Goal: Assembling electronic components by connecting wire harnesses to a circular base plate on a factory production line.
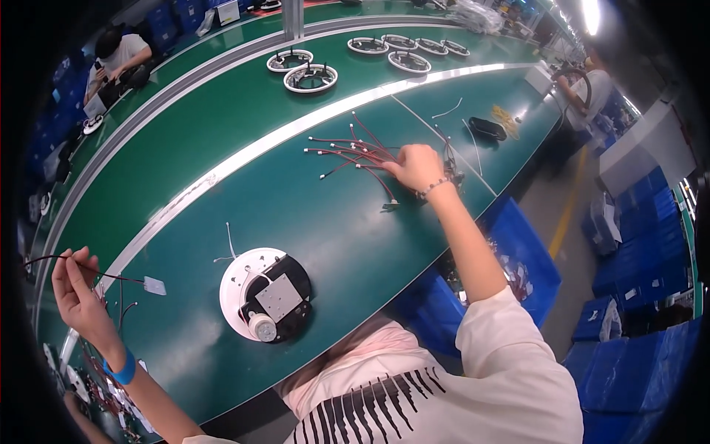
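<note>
At the left end of the bench, my left hand (pixel 76 290) pinches a thin dark cable. A small pale square piece (pixel 154 286) hangs at the cable's end. My right hand (pixel 418 169) is closed over one end of a bundle of red and black wires (pixel 362 148); their white connectors fan out leftward on the green bench. Between my hands sits a round white and black unit (pixel 238 292) with a square metal plate (pixel 282 297) and a white cylindrical part (pixel 263 328). A small greenish connector piece (pixel 390 206) lies below the bundle.
Several round frames (pixel 310 78) rest on the green belt (pixel 214 118) beyond a metal rail. A black object (pixel 487 130) and yellow strands (pixel 506 122) lie at the bench's right. Below that side stands a blue bin (pixel 529 237) with loose parts. Other people work farther off.
</note>
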Demonstrator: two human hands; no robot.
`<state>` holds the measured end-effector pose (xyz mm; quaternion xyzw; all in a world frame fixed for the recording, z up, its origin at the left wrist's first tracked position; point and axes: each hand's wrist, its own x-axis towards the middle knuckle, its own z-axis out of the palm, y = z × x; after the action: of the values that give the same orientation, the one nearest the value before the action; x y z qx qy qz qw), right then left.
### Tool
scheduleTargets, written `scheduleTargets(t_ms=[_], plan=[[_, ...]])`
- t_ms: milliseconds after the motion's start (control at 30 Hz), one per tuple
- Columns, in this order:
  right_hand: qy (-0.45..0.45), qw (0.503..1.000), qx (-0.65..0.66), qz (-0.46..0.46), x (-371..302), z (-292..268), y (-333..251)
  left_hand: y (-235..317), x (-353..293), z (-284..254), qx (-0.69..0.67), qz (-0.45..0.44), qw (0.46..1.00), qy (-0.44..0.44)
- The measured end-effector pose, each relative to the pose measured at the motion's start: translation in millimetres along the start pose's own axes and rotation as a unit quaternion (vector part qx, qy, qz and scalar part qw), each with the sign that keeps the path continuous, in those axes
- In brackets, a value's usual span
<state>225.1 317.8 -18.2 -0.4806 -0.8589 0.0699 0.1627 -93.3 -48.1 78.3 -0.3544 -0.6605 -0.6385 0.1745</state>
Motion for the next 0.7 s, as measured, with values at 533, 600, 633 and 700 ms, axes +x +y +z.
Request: scheduleTargets(t_ms=[533,600,633,700], plan=[[0.179,0.979,0.070,-0.071,-1,-50,-19,23,-12,-3,-0.106,-0.054,0.993,-0.026],[0.212,0.970,0.081,-0.090,-3,-56,-17,25,-14,5,-0.151,-0.071,0.984,-0.065],[0.210,0.970,0.078,-0.090,-7,-59,-19,29,-16,10,-0.194,-0.085,0.972,-0.101],[0.149,0.966,0.194,-0.079,-18,-64,-36,42,-23,17,-0.239,-0.126,0.951,-0.153]])
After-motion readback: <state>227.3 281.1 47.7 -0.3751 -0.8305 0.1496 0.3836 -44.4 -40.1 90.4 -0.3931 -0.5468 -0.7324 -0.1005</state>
